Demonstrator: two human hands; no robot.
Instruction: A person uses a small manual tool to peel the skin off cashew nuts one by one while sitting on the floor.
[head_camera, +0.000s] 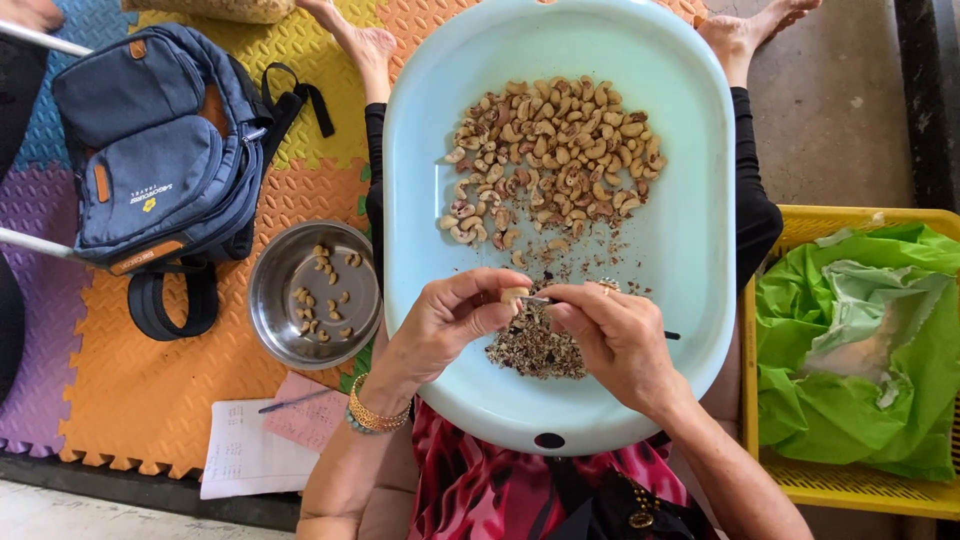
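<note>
Colourful foam puzzle mats (150, 400) left; bare concrete floor (830, 110) right.

Bright, even daylight – soft shadows, mild glare on the steel bowl (314, 293) – sharp focus throughout.

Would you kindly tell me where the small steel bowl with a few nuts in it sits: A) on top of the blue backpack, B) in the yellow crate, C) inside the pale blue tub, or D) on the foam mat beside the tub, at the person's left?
D: the steel bowl rests on the orange foam mat, just outside the rim of the pale blue tub, between it and the blue backpack.
</note>
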